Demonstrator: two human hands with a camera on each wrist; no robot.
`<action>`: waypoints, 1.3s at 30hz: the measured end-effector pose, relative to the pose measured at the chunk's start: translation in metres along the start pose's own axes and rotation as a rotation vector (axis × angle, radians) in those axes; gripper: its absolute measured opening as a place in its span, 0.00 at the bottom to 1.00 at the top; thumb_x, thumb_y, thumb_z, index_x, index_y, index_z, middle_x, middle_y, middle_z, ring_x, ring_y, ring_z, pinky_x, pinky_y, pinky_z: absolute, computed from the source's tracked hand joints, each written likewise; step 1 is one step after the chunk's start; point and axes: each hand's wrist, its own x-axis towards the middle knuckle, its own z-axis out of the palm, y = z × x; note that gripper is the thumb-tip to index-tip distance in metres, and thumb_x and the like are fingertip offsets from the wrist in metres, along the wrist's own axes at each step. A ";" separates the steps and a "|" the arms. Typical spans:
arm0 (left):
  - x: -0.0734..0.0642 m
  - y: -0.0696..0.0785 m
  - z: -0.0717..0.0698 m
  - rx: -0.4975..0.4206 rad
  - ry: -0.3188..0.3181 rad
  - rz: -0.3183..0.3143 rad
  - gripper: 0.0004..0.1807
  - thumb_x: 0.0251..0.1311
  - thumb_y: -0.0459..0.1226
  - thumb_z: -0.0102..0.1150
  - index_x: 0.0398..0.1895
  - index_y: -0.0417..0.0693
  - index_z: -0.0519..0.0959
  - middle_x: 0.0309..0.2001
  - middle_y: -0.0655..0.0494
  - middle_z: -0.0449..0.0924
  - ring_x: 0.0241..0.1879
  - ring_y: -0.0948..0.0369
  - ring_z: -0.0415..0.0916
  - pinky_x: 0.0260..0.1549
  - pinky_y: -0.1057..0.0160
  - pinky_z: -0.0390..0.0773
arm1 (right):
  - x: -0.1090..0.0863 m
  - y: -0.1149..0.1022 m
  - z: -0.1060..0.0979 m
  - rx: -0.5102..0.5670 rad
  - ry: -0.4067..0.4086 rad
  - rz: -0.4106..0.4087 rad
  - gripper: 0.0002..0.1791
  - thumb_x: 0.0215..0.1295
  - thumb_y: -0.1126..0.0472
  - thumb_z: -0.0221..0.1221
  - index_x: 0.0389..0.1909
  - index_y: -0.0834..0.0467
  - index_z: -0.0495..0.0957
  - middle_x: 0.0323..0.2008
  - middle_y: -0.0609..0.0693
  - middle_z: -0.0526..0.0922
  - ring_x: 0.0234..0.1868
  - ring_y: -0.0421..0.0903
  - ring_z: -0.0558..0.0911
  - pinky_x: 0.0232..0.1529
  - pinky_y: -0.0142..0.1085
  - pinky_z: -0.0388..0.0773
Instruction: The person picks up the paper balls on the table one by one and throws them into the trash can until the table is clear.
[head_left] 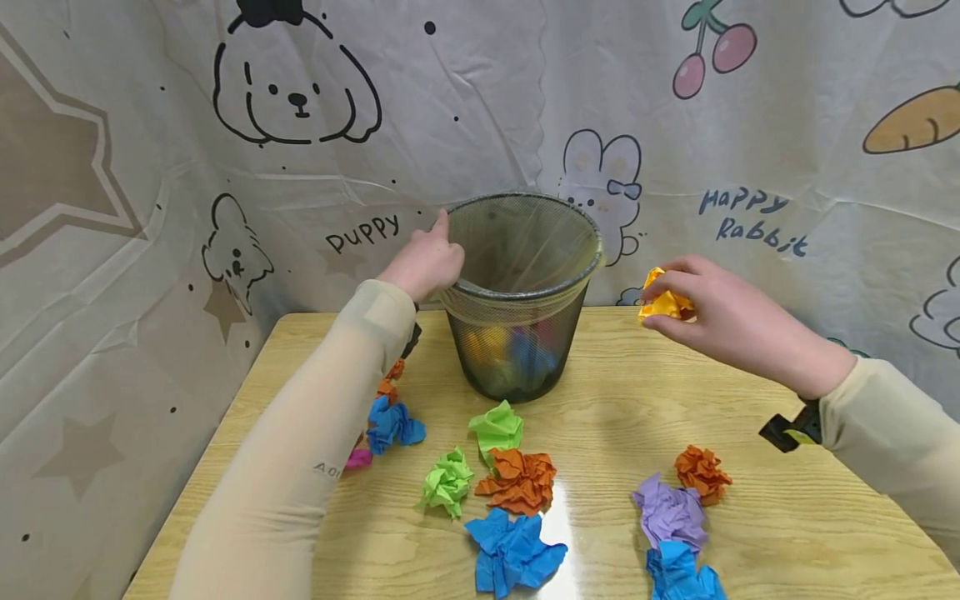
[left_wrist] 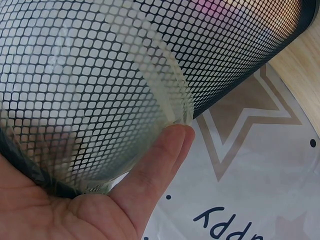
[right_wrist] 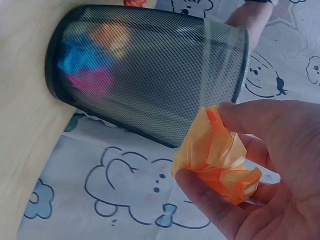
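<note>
A black mesh wastebasket (head_left: pixel 517 296) stands upright at the back of the table, lined with a clear plastic bag (left_wrist: pixel 150 75) folded over its rim. Coloured paper shows through its lower wall. My left hand (head_left: pixel 429 260) holds the basket's left rim; a digit lies along the outer side against the bag's folded edge, and the rest is partly hidden. To the right of the basket, my right hand (head_left: pixel 723 317) pinches a crumpled orange-yellow paper ball (right_wrist: pixel 215 157) between thumb and fingers, in the air just outside the rim.
On the wooden table (head_left: pixel 607 517) lie a blue ball (head_left: pixel 513 550), green ball (head_left: pixel 447 483) and orange ball (head_left: pixel 517 482) in front of the basket. A purple ball (head_left: pixel 670 512) lies among others at right. More lie beside the left sleeve. A printed curtain (head_left: pixel 465 100) hangs behind.
</note>
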 end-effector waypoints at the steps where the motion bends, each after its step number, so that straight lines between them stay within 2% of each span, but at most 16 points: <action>1: 0.000 0.000 0.000 -0.002 0.001 0.001 0.39 0.74 0.44 0.26 0.82 0.49 0.26 0.79 0.28 0.38 0.76 0.41 0.50 0.68 0.46 0.60 | 0.001 0.000 -0.002 0.002 0.006 -0.003 0.14 0.63 0.58 0.72 0.47 0.57 0.85 0.54 0.56 0.77 0.46 0.51 0.81 0.45 0.49 0.82; 7: -0.001 0.000 0.000 -0.010 -0.005 -0.007 0.39 0.74 0.44 0.25 0.82 0.50 0.25 0.79 0.29 0.38 0.68 0.42 0.61 0.63 0.47 0.64 | 0.010 -0.003 -0.014 0.013 0.039 -0.019 0.16 0.63 0.58 0.72 0.49 0.60 0.85 0.57 0.59 0.76 0.45 0.54 0.81 0.43 0.50 0.83; 14: 0.001 0.001 0.000 -0.017 -0.012 -0.018 0.39 0.74 0.45 0.26 0.82 0.52 0.24 0.79 0.30 0.37 0.69 0.43 0.59 0.64 0.46 0.63 | 0.022 -0.010 -0.026 -0.004 0.097 -0.017 0.15 0.65 0.57 0.70 0.50 0.59 0.85 0.57 0.58 0.75 0.45 0.54 0.80 0.42 0.50 0.83; 19: 0.001 0.001 -0.001 -0.018 -0.016 -0.022 0.39 0.74 0.45 0.26 0.82 0.53 0.23 0.80 0.30 0.37 0.66 0.43 0.61 0.63 0.46 0.63 | 0.032 -0.014 -0.031 0.006 0.123 -0.050 0.14 0.67 0.58 0.69 0.49 0.59 0.85 0.58 0.59 0.75 0.48 0.54 0.78 0.44 0.50 0.82; 22: 0.001 0.001 0.000 -0.020 -0.015 -0.021 0.39 0.75 0.45 0.25 0.82 0.53 0.23 0.80 0.30 0.37 0.61 0.43 0.65 0.61 0.47 0.65 | 0.038 -0.017 -0.033 0.030 0.130 -0.057 0.15 0.67 0.57 0.68 0.50 0.60 0.85 0.59 0.60 0.75 0.50 0.55 0.78 0.46 0.50 0.82; 26: 0.000 0.001 -0.001 -0.024 -0.018 -0.024 0.39 0.75 0.45 0.25 0.81 0.54 0.23 0.80 0.30 0.37 0.48 0.44 0.71 0.57 0.47 0.68 | 0.047 -0.023 -0.034 0.052 0.131 -0.045 0.16 0.69 0.56 0.67 0.52 0.59 0.83 0.60 0.59 0.73 0.49 0.55 0.78 0.46 0.51 0.83; 29: -0.001 0.002 -0.002 -0.023 -0.024 -0.029 0.39 0.75 0.45 0.25 0.81 0.54 0.22 0.79 0.30 0.37 0.46 0.44 0.71 0.56 0.47 0.68 | 0.056 -0.028 -0.033 0.077 0.134 -0.044 0.16 0.69 0.56 0.66 0.54 0.59 0.83 0.60 0.58 0.72 0.48 0.54 0.78 0.47 0.50 0.83; 33: -0.002 0.003 -0.002 -0.021 -0.027 -0.033 0.39 0.75 0.45 0.25 0.81 0.54 0.22 0.79 0.30 0.37 0.50 0.44 0.70 0.58 0.47 0.67 | 0.070 -0.036 -0.031 0.108 0.133 -0.051 0.16 0.69 0.57 0.67 0.54 0.59 0.83 0.61 0.57 0.72 0.49 0.53 0.78 0.49 0.48 0.83; 35: -0.002 0.003 -0.002 -0.025 -0.029 -0.035 0.39 0.76 0.45 0.25 0.81 0.55 0.22 0.79 0.30 0.37 0.49 0.44 0.71 0.57 0.47 0.67 | 0.078 -0.040 -0.029 0.108 0.126 -0.051 0.16 0.69 0.57 0.66 0.54 0.59 0.82 0.61 0.57 0.72 0.49 0.53 0.77 0.49 0.47 0.83; 39: -0.002 0.003 -0.003 -0.024 -0.030 -0.031 0.38 0.76 0.45 0.24 0.81 0.55 0.22 0.80 0.30 0.37 0.51 0.44 0.69 0.57 0.47 0.67 | 0.090 -0.046 -0.025 0.105 0.108 -0.048 0.16 0.70 0.54 0.66 0.53 0.58 0.83 0.62 0.57 0.72 0.49 0.53 0.78 0.49 0.46 0.83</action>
